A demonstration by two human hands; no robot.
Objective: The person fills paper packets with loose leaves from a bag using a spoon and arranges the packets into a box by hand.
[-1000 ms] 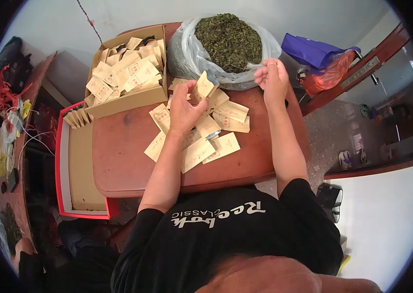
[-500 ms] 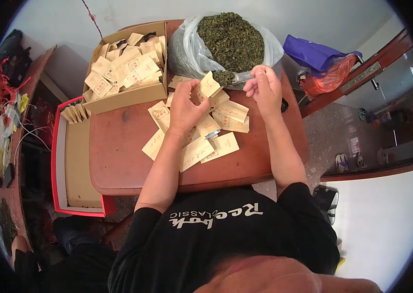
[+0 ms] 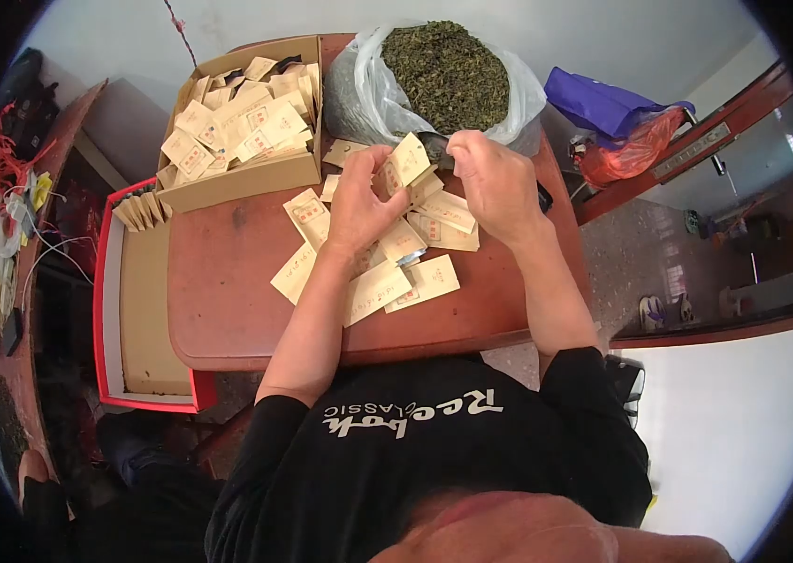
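My left hand (image 3: 359, 208) pinches a small tan paper packet (image 3: 405, 165), held upright over a loose pile of printed packets (image 3: 378, 290) on the red-brown table. Just right of it, my right hand (image 3: 497, 183) is closed around the handle of a scoop (image 3: 435, 148), whose dark bowl is tilted at the packet's top edge. What the bowl holds is hard to see. Behind both hands stands a clear plastic bag (image 3: 359, 92) full of dried green leaves (image 3: 448, 77).
An open cardboard box (image 3: 244, 186) heaped with packets stands back left. Beside the table is a red-edged box lid (image 3: 152, 319) with a row of packets. A purple bag (image 3: 603, 103) and a red bag (image 3: 631, 158) are at right. Another person's hand (image 3: 33, 466) shows lower left.
My right hand has moved left with the scoop, from the edge of the leaf bag to the packet's top, and has turned over. My left hand still holds the packet in nearly the same place.
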